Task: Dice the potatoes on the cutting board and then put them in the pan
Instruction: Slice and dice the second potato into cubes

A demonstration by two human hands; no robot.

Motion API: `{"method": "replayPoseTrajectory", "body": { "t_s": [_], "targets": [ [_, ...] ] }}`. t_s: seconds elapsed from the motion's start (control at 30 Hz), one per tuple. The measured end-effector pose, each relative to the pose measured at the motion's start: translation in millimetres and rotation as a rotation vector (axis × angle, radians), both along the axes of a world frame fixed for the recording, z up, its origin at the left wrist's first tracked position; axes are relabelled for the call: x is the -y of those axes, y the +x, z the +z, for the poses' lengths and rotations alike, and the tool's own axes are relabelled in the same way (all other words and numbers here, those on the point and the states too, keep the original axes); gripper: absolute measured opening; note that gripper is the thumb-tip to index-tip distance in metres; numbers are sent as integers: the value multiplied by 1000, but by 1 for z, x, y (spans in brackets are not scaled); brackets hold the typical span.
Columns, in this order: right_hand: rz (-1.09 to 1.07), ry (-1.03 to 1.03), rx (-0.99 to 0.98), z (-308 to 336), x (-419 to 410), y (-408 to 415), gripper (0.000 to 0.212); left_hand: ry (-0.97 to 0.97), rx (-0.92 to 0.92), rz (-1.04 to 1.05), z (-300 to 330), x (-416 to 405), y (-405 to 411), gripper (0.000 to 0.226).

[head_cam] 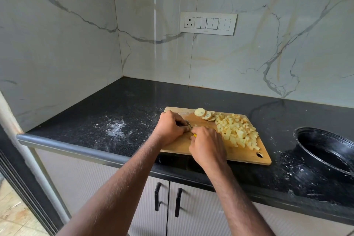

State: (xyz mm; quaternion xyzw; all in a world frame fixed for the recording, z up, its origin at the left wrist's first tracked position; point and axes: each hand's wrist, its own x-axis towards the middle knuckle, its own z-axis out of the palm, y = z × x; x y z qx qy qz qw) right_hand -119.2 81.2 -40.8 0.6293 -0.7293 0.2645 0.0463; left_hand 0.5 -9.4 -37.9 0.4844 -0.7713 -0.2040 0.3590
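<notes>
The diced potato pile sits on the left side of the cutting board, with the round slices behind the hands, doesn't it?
Not quite: the head view shows the diced potato pile on the right side of the cutting board; the round slices do lie behind the hands.

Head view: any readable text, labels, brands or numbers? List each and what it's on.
None readable.
Switch panel on the wall: a socket and switches, no print to be seen.
Cutting board: no mark or brand shows.
Pan: black, no label in view.
Knife: mostly hidden by the hands, no lettering visible.
</notes>
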Motion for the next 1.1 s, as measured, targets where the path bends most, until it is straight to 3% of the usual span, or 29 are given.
{"method": "replayPoseTrajectory", "body": {
  "t_s": [0.2,0.57,1.1],
  "targets": [
    [53,-75,53,-7,-26,-9,29,5,8,-6,1,0,0,11],
    [-13,-180,168,1,-44,-24,23,28,12,23,3,-2,0,11],
    [10,-148,110,-6,-20,-6,28,-9,24,23,1,0,0,3]
  ]
}}
